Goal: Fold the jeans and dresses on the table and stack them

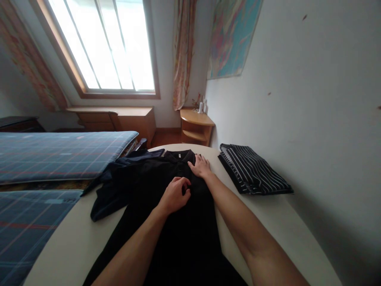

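A black collared garment point(181, 222) lies spread on the pale round table point(80, 238), its collar at the far edge with a small label inside. Over the middle of its front is my left hand point(175, 194), fingers curled with a gap between thumb and forefinger; nothing shows in it. My right hand point(201, 166) rests on the garment beside the collar, its fingers spread. Dark blue cloth point(108, 198) lies at the garment's left side, partly under or against it.
Folded black-and-white striped clothes point(253, 167) are stacked at the table's right, near the wall. A plaid-covered bed point(68, 155) stands left. Beyond are a desk point(137, 112) and a corner shelf point(196, 117).
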A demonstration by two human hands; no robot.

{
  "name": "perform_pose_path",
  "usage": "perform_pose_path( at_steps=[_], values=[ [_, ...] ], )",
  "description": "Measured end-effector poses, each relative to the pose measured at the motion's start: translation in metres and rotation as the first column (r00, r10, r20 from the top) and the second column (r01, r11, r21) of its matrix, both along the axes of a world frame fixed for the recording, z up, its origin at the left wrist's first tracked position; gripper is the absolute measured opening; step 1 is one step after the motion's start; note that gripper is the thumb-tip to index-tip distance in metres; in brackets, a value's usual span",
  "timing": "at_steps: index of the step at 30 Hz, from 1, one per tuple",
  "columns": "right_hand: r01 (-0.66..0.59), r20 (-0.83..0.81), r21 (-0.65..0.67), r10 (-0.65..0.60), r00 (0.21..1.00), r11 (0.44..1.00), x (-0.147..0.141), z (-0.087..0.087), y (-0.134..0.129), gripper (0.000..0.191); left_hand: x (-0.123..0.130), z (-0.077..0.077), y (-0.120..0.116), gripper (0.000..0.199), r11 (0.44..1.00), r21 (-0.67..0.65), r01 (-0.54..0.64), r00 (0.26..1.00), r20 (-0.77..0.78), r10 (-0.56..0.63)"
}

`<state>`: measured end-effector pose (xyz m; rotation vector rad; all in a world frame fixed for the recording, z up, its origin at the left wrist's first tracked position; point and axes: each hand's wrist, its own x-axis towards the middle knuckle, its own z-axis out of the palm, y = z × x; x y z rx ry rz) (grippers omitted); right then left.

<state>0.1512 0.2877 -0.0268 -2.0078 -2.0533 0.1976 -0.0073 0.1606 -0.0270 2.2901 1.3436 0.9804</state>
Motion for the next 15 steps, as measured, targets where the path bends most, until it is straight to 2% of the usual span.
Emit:
perform_pose_path(
  at_steps=[4, 7, 10, 15],
  values=[
    [-0.026, -0.019, -0.095, 0.024, 1.0, 0.995, 0.006, -0.001, 0.008, 0.082, 0.002, -0.005, 0.0, 0.033, 0.998, 0.029, -0.053, 0.991, -0.124, 0.056],
    [-0.037, -0.029, -0.076, 0.035, 0.999, 0.996, 0.005, 0.004, 0.002, 0.078, 0.005, -0.009, 0.0, 0.044, 0.996, -0.01, -0.083, 0.963, -0.258, 0.078],
    [-0.058, -0.027, 0.011, 0.058, 0.998, 0.998, 0.002, 0.012, -0.018, 0.067, 0.006, -0.011, 0.001, 0.046, 0.996, -0.024, -0.083, 0.935, -0.347, 0.07],
    [-0.14, -0.007, 0.13, 0.142, 0.99, 0.982, 0.007, 0.019, -0.074, 0.052, 0.01, -0.013, 0.003, 0.047, 0.996, -0.002, -0.084, 0.914, -0.398, 0.076]
  ],
)
